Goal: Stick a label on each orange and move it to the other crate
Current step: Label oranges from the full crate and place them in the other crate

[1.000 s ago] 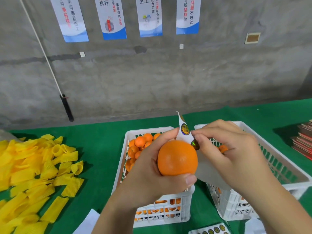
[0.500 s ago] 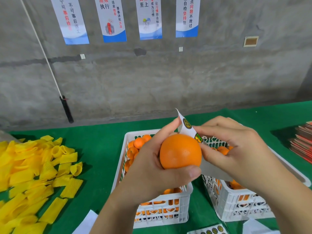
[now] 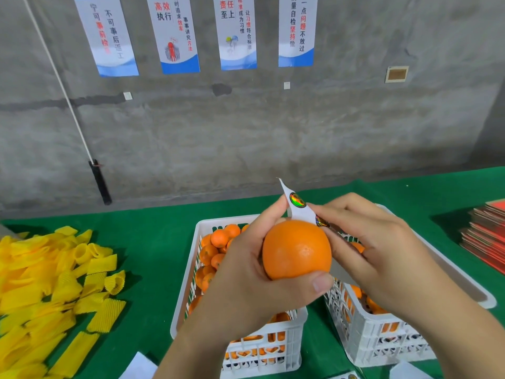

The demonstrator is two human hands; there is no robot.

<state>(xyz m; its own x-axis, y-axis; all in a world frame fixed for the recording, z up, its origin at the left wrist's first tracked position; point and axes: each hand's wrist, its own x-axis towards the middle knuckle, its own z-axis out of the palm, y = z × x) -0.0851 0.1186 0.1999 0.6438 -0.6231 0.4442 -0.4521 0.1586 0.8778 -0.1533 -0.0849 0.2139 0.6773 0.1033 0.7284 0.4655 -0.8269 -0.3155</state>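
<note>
Hands meet above two white plastic lattice crates on a green cloth-covered table: the left hand grips a round bright orange, thumb curled under it and fingers wrapped behind, while the right hand pinches a white backing strip of round holographic labels against the top of the fruit. One label shows clear on the upright tip of the strip; a second sits at the right fingertips, touching the orange's upper right shoulder. The orange is held in the air over the gap between the left crate, piled with smaller oranges, and the right crate, which holds a few oranges low inside. Compared with half a second ago, the grip and the strip's place on the fruit are much the same; the hands and orange have stayed over the crates, and the strip's tip stands a little more upright. A heap of yellow foam net sleeves lies on the left of the table, a stack of red cards at the right edge, and four blue-and-white posters hang on the grey concrete wall behind.
</note>
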